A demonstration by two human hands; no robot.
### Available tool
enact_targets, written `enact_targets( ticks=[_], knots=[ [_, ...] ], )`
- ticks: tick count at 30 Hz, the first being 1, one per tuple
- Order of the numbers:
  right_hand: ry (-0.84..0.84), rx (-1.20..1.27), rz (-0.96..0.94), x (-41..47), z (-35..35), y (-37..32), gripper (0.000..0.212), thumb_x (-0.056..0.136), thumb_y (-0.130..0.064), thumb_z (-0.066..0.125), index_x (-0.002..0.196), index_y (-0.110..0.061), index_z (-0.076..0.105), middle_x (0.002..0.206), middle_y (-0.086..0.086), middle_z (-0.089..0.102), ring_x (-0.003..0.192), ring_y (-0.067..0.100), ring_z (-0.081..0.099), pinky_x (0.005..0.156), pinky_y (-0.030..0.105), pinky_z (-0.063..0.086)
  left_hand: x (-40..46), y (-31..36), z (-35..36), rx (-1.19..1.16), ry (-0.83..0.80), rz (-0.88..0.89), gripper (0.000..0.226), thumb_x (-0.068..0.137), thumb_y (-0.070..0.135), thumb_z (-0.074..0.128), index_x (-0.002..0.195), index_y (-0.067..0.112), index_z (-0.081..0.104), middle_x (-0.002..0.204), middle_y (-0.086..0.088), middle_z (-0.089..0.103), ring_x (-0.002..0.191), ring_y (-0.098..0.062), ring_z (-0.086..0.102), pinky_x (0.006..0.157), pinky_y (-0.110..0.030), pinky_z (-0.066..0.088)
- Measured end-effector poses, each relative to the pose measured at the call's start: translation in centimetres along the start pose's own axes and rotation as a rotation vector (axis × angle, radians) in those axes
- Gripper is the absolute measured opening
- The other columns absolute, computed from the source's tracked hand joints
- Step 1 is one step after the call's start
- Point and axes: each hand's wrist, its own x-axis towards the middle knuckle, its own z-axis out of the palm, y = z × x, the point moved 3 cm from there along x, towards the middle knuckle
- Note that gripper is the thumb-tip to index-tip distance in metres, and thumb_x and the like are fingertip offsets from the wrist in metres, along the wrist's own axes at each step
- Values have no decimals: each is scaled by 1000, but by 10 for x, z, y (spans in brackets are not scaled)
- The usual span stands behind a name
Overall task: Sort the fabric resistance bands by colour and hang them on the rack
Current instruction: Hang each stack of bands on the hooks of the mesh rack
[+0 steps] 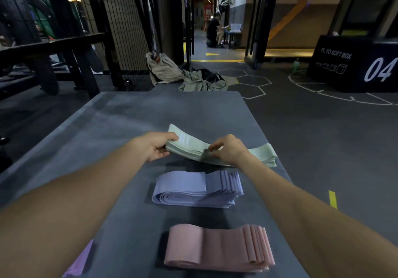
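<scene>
My left hand (158, 148) has its grip on the left end of the green bands (189, 146), thumb on top and fingers curled under the stack where I can't see them. My right hand (228, 150) pinches the same stack near its middle; its fingertips are tucked into the layers, so how many bands they hold is hard to tell. The green stack lies at the far end of the grey bench (120, 122), its right end running out behind my right wrist towards the bench edge. Nearer me sits the folded pile of lilac bands (193, 189), and closest the pink bands (217, 247), both flat on the bench and apart from each other. A purple band (80, 260) pokes out from under my left forearm, mostly covered and cut off by the bottom edge. Beyond the bench, crumpled clothes (172, 73) lie on the floor.
</scene>
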Motion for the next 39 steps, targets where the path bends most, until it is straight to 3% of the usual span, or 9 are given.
enact_targets(
  ticks=[6, 12, 17, 19, 23, 28, 32, 35, 39],
  knots=[
    [16, 217, -64, -5, -12, -21, 26, 85, -14, 67, 111, -10, 68, 104, 5, 68, 92, 14, 59, 79, 18, 38, -21, 51, -16, 202, 131, 155, 17, 79, 16, 69, 82, 11, 53, 66, -3, 49, 54, -10, 44, 38, -12, 41],
    [-17, 794, -67, -7, -29, -49, 8, 91, -11, 59, 91, -6, 65, 73, 4, 57, 66, 11, 49, 60, 17, 42, -50, 91, 9, 457, 181, 352, 26, 68, 21, 74, 77, 6, 55, 63, -8, 47, 49, -19, 39, 49, -22, 34],
    [-10, 978, 74, -15, -56, -32, 32, 94, -32, 53, 76, -6, 56, 68, 6, 54, 60, 15, 53, 70, 27, 49, -63, 93, 65, 509, 146, 393, 29, 70, 24, 73, 84, 11, 50, 61, -5, 38, 48, -16, 33, 41, -22, 22],
    [-5, 987, 135, -17, -64, -14, 37, 92, -40, 54, 76, -7, 55, 68, 7, 54, 60, 16, 53, 66, 28, 50, -63, 88, 86, 472, 96, 403, 42, 68, 26, 77, 101, 5, 62, 69, -10, 51, 56, -17, 47, 43, -24, 24],
    [18, 904, 240, -16, -70, 14, 43, 81, -50, 65, 91, -9, 60, 77, 8, 60, 67, 19, 57, 61, 27, 49, -60, 71, 121, 428, -72, 399, 40, 65, 21, 82, 97, 2, 66, 77, -5, 57, 62, -14, 49, 54, -23, 37],
    [144, 825, 323, -12, -65, 40, 40, 67, -30, 82, 81, -7, 52, 75, 11, 60, 70, 22, 59, 67, 32, 51, -55, 55, 141, 308, -239, 355, 36, 67, -18, 62, 95, 5, 67, 90, -12, 63, 87, -24, 60, 89, -37, 51],
    [221, 738, 359, -7, -61, 54, 42, 68, -23, 80, 90, -3, 51, 78, 14, 61, 76, 28, 67, 78, 42, 58, -51, 46, 144, 259, -304, 327, 48, 72, -25, 53, 114, -2, 60, 104, -12, 64, 106, -23, 60, 94, -34, 48],
    [260, 713, 377, -5, -59, 60, 37, 71, -21, 77, 90, -3, 51, 88, 15, 60, 84, 32, 67, 78, 47, 57, -44, 41, 133, 361, -266, 404, 45, 71, -19, 63, 113, -2, 59, 99, -10, 63, 95, -19, 60, 88, -29, 50],
    [297, 694, 386, -4, -59, 63, 34, 76, -18, 73, 72, -11, 40, 94, 13, 52, 90, 31, 63, 75, 42, 58, -29, 28, 111, 741, -1, 535, 42, 64, 2, 80, 98, 15, 60, 102, -3, 55, 93, -19, 57, 88, -29, 48]
  ],
)
